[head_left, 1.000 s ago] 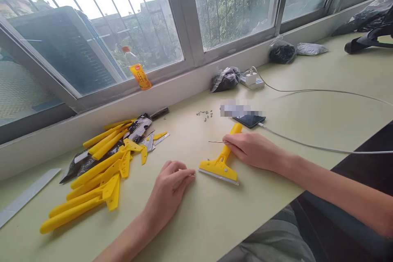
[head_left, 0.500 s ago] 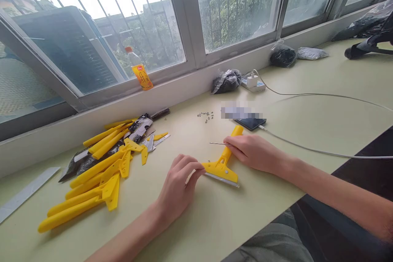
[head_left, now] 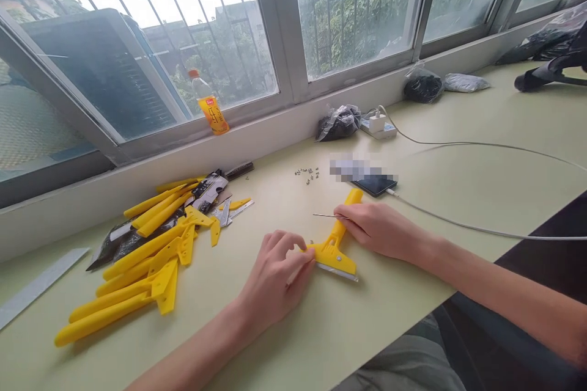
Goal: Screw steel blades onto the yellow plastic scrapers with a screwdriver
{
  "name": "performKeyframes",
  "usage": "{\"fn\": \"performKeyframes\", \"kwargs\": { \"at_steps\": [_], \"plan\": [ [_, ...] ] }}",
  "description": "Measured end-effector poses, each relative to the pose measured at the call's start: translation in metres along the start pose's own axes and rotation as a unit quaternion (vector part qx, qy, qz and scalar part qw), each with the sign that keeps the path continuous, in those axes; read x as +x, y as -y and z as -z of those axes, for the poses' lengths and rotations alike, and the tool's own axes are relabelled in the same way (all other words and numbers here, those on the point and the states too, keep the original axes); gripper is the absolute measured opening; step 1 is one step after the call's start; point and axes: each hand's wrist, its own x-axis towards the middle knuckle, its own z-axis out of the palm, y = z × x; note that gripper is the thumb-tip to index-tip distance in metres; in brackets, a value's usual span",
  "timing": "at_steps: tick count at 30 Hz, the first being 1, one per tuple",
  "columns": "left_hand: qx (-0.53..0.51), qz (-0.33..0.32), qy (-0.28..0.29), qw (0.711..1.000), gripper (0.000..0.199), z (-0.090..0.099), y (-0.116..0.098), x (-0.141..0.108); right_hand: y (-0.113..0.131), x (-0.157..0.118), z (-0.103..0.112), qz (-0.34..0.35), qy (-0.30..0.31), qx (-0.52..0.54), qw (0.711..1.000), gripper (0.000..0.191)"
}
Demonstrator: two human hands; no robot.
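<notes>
A yellow scraper point(head_left: 342, 259) with a metal blade along its front edge lies on the table between my hands, its handle pointing away. One screw shows on the right part of its head. My left hand point(head_left: 277, 272) pinches the left end of that head between thumb and fingers. Closed round a thin metal rod point(head_left: 324, 215), my right hand point(head_left: 378, 229) rests against the scraper's handle. The rod's tip points left. Small screws point(head_left: 308, 172) lie scattered on the table beyond the scraper.
Several yellow scraper parts point(head_left: 132, 275) are piled at the left beside a metal strip point(head_left: 41, 287). A phone point(head_left: 376, 184) with a cable lies behind my right hand. Plastic bags point(head_left: 338, 123) and a bottle point(head_left: 211, 111) stand near the window.
My left hand has moved slightly right, and its thumb and fingers now cover more of the scraper head's left end. My right hand has hardly moved.
</notes>
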Motion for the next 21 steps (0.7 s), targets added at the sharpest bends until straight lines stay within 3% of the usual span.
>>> {"fn": "performKeyframes", "kwargs": {
  "at_steps": [7, 9, 12, 21],
  "plan": [
    [-0.045, -0.03, 0.079, 0.995, 0.023, 0.006, 0.0, -0.002, 0.003, -0.001, 0.008, 0.03, 0.014, 0.008, 0.999, 0.025],
    [-0.04, -0.041, 0.085, 0.995, 0.022, 0.004, -0.001, -0.001, 0.001, -0.003, 0.013, 0.058, 0.034, 0.033, 0.997, 0.02],
    [-0.012, -0.064, 0.093, 0.994, 0.021, 0.002, -0.003, 0.001, -0.004, -0.006, 0.017, 0.082, 0.059, 0.059, 0.993, 0.036],
    [-0.026, -0.075, 0.098, 0.992, 0.016, 0.005, 0.005, 0.002, -0.005, -0.006, 0.012, 0.084, 0.039, 0.04, 0.995, 0.029]
  ]
}}
